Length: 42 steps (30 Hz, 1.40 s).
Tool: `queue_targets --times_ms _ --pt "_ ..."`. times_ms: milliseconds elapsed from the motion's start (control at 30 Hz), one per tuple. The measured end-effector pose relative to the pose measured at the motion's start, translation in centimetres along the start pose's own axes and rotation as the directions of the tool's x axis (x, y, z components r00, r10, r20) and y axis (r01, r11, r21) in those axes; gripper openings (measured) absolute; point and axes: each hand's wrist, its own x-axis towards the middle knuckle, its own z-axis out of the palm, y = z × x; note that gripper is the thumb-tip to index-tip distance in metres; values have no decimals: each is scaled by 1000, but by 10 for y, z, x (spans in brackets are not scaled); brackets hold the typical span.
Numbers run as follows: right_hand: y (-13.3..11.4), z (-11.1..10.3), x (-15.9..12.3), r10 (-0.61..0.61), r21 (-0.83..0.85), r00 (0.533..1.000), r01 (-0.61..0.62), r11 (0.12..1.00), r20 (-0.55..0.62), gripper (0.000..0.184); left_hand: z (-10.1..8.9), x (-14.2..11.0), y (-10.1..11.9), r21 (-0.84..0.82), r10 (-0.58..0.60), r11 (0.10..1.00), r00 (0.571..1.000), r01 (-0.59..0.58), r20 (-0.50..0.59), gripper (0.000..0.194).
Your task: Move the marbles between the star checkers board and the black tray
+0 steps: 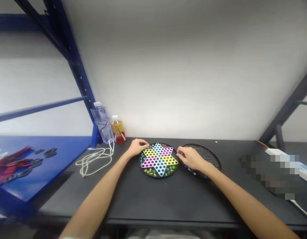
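Round, star-patterned board (159, 160) between hands (136, 147) (191, 158)

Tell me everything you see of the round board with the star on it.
The board is round and dark-rimmed, seemingly hard and printed. Its six-pointed star has yellow, pink and light-blue sections dotted with dark holes; colourful leaf-like patterning fills the dark ground around it. It lies flat on the black table. The left hand has its fingertips at the upper-left rim, apparently touching; the right hand is by the right rim, contact unclear.
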Motion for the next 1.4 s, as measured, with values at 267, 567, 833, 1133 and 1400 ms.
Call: queue_targets --times_ms 267,567,833,1133,1400 --pt "-3 -2 -1 -27 27 999 27 999 26 12 -4 1 13 121 29 992 997 -38 77 39" --pt "-1 -5 -1 -10 12 999 9 1000 37 14 -52 -20 45 206 -248 965 820 163 515 50" --pt "-8 -2 6 68 17 995 -70 997 75 19 -31 -10 40 564 -74 825 996 36 45 24" --pt "-19 11 22 180 -76 975 -171 982 131 27 -9 -5 -12 384 -49 919 992 89 -112 28" --pt "-19 21 29 277 84 952 -289 954 128 19 -2 -4 -18 338 -69 936 993 99 -100 27"
